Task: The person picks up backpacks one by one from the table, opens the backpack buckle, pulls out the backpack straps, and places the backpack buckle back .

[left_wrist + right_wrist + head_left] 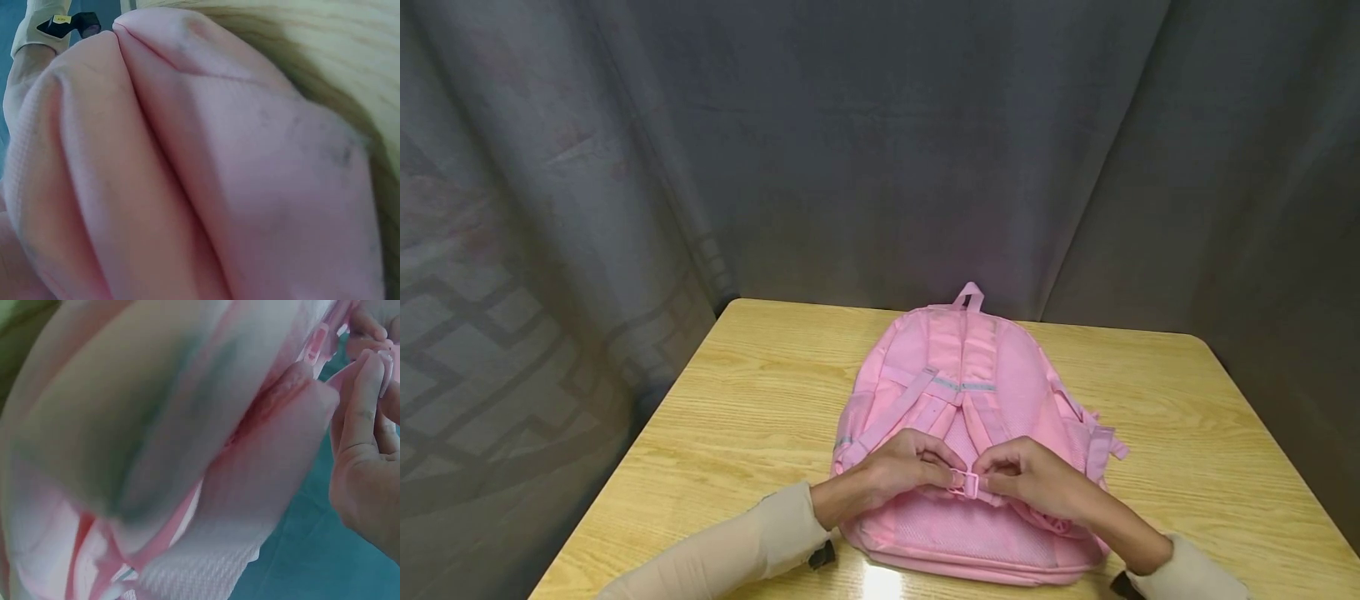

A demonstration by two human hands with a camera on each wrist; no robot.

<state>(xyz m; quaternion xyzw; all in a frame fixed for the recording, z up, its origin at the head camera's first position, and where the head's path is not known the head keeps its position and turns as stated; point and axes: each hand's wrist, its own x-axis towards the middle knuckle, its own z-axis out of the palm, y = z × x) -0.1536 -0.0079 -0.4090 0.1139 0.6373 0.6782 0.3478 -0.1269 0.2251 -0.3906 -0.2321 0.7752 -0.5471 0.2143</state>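
Observation:
A pink backpack (917,533) lies on the table with its shoulder straps facing up. Low on its middle, both hands meet at a pink plastic buckle (972,485) on a strap. From the left side, my left hand (906,467) pinches the buckle's left part between thumb and fingers. My right hand (1037,479) pinches the strap at the buckle's right end, thumb and fingertips together. The two buckle parts overlap in the head view. Pink fabric (262,175) fills most of the left wrist view; the right wrist view shows fingers (362,419) pinching the pink webbing.
The wooden table (737,400) extends on both sides of the backpack. Dark grey curtains (880,167) hang behind it and at the sides. A loose side strap (1101,450) sticks out at the backpack's right, and its top handle (970,296) points to the back.

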